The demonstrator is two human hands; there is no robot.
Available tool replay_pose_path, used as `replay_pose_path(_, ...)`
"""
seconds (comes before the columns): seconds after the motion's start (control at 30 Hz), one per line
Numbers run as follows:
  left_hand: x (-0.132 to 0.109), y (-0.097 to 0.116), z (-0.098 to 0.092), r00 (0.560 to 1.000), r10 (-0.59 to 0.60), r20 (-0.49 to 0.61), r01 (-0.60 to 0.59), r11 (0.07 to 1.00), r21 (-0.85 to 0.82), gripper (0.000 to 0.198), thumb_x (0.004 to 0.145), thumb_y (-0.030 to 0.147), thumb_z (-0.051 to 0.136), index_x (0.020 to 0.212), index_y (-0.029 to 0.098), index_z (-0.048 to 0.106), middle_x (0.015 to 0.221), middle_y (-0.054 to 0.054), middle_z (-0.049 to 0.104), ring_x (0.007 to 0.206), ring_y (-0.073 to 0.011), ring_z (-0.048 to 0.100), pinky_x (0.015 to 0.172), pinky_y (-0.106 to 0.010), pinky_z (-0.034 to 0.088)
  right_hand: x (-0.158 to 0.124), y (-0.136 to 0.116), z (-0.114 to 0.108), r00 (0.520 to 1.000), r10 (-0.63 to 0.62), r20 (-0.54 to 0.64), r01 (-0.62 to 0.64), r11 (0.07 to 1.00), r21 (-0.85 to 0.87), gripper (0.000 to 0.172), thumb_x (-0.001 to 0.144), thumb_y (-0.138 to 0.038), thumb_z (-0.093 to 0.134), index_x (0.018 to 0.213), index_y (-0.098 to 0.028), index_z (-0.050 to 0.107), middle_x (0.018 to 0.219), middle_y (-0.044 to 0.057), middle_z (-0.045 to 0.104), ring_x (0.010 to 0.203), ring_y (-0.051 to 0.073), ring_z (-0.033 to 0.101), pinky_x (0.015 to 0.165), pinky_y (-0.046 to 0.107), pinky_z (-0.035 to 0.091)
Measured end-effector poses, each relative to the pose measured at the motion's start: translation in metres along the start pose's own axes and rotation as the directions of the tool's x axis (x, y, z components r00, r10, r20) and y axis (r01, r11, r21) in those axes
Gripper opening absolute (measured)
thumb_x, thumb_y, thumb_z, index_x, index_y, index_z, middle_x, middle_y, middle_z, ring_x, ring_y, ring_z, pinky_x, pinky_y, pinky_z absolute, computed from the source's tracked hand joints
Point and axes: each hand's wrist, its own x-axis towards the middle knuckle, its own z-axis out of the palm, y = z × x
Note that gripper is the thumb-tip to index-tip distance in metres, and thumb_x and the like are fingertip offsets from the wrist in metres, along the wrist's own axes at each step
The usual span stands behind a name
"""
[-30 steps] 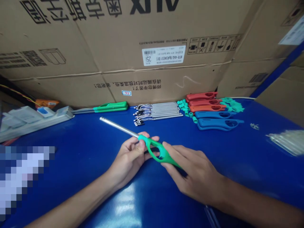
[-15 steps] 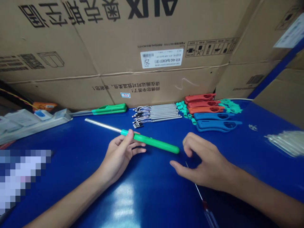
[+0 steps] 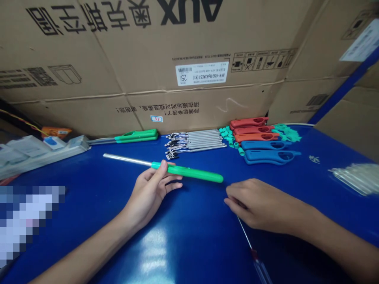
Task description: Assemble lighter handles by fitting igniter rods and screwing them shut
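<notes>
**Left hand (image 3: 149, 193) grips green utility lighter (image 3: 189, 172); right hand (image 3: 254, 205) rests curled**

The left hand's fingers wrap the lighter's handle, thumb on top, its metal nozzle (image 3: 127, 159) pointing to 9 o'clock above the blue workbench (image 3: 89, 177). The right hand lies at 3 o'clock from it, a screwdriver (image 3: 257, 258) running from beneath it toward 5 o'clock; whether it grips the screwdriver cannot be told. Blue lighter handles (image 3: 271, 156) lie at its 12 o'clock.

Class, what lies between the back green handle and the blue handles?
The head view shows metal tubes with wire ends, then small green sleeves.
</notes>
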Motion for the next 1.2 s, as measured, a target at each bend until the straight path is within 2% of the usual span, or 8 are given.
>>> replay_pose_path(0.13, 0.000, 0.000, 0.001, 1.000, -0.009, -0.006, 0.009, 1.000, -0.006, 0.051, 0.052, 0.046, 0.094, 0.080, 0.011, 0.070, 0.078, -0.006, 0.070, 0.075, -0.0191, 0.068, 0.062, -0.028, 0.062, -0.003, -0.001, -0.005, 1.000, 0.028, -0.009, -0.028, 0.997, 0.077, 0.030, 0.095, -0.029, 0.051, 0.067, -0.020, 0.047, 0.065, -0.002, 0.057, 0.057, 0.012, 0.046, 0.055, 0.027, 0.026)
replay_pose_path(0.3, 0.000, -0.001, 0.000, 1.000, -0.011, 0.004, 0.011, 1.000, -0.015, 0.050, 0.053, 0.047, 0.093, 0.078, 0.010, 0.070, 0.073, -0.006, 0.069, 0.071, -0.0189, 0.067, 0.060, -0.028, 0.061, -0.015, 0.001, -0.019, 0.964, 0.081, 0.253, -0.126, 0.978, 0.167, 0.032, 0.073, -0.039, 0.080, 0.061, -0.020, 0.058, 0.063, -0.003, 0.060, 0.062, 0.013, 0.054, 0.048, 0.021, 0.026)
replay_pose_path(0.4, 0.000, -0.001, 0.000, 1.000, -0.021, 0.005, 0.021, 1.000, -0.015, 0.051, 0.054, 0.047, 0.093, 0.080, 0.011, 0.069, 0.074, -0.006, 0.070, 0.072, -0.0189, 0.067, 0.061, -0.028, 0.061, -0.014, 0.005, -0.020, 0.947, 0.090, 0.308, -0.150, 0.973, 0.178, 0.032, 0.075, -0.038, 0.080, 0.057, -0.020, 0.060, 0.060, -0.003, 0.060, 0.059, 0.012, 0.055, 0.047, 0.021, 0.027)
replay_pose_path(0.6, 0.000, -0.002, -0.001, 1.000, -0.026, 0.018, 0.026, 1.000, -0.001, 0.050, 0.057, 0.048, 0.092, 0.081, 0.010, 0.069, 0.075, -0.006, 0.069, 0.072, -0.0184, 0.067, 0.062, -0.027, 0.060, 0.001, 0.004, -0.010, 0.983, 0.178, -0.045, -0.173, 0.980, 0.102, 0.037, 0.098, -0.037, 0.055, 0.065, -0.019, 0.056, 0.061, -0.001, 0.060, 0.058, 0.013, 0.051, 0.055, 0.027, 0.027)
replay_pose_path(0.87, 0.001, -0.004, -0.001, 0.999, -0.042, 0.018, 0.042, 0.999, 0.005, 0.048, 0.058, 0.045, 0.092, 0.083, 0.011, 0.069, 0.076, -0.006, 0.070, 0.072, -0.0191, 0.068, 0.063, -0.027, 0.060, 0.005, 0.002, 0.003, 0.980, 0.173, -0.098, -0.164, 0.981, 0.100, 0.024, 0.087, -0.035, 0.069, 0.076, -0.021, 0.052, 0.071, -0.003, 0.058, 0.060, 0.014, 0.051, 0.055, 0.027, 0.030)
replay_pose_path(0.97, -0.002, -0.004, -0.001, 0.998, -0.049, 0.041, 0.049, 0.999, 0.011, 0.048, 0.060, 0.045, 0.091, 0.084, 0.010, 0.070, 0.077, -0.008, 0.072, 0.073, -0.0197, 0.069, 0.066, -0.028, 0.061, 0.004, 0.002, 0.006, 0.963, 0.144, -0.226, -0.099, 0.975, 0.199, 0.020, 0.085, -0.033, 0.070, 0.091, -0.021, 0.055, 0.078, -0.003, 0.061, 0.064, 0.013, 0.056, 0.058, 0.026, 0.038)
replay_pose_path(1.07, -0.007, -0.004, 0.001, 0.994, -0.063, 0.089, 0.060, 0.998, 0.028, 0.047, 0.063, 0.044, 0.090, 0.089, 0.009, 0.071, 0.079, -0.010, 0.074, 0.072, -0.0192, 0.071, 0.069, -0.028, 0.061, 0.005, 0.000, 0.011, 0.929, 0.080, -0.363, 0.026, 0.960, 0.278, 0.040, 0.085, -0.034, 0.071, 0.119, -0.022, 0.053, 0.093, 0.000, 0.066, 0.077, 0.015, 0.063, 0.068, 0.026, 0.047)
replay_pose_path(1.2, -0.012, -0.003, 0.001, 0.971, -0.106, 0.214, 0.088, 0.992, 0.090, 0.045, 0.073, 0.050, 0.082, 0.090, 0.010, 0.073, 0.079, -0.012, 0.075, 0.070, -0.0198, 0.072, 0.067, -0.028, 0.060, 0.005, -0.001, 0.019, 0.895, -0.054, -0.444, 0.182, 0.951, 0.250, 0.019, 0.096, -0.026, 0.055, 0.114, -0.022, 0.061, 0.095, 0.004, 0.069, 0.080, 0.016, 0.065, 0.072, 0.027, 0.049)
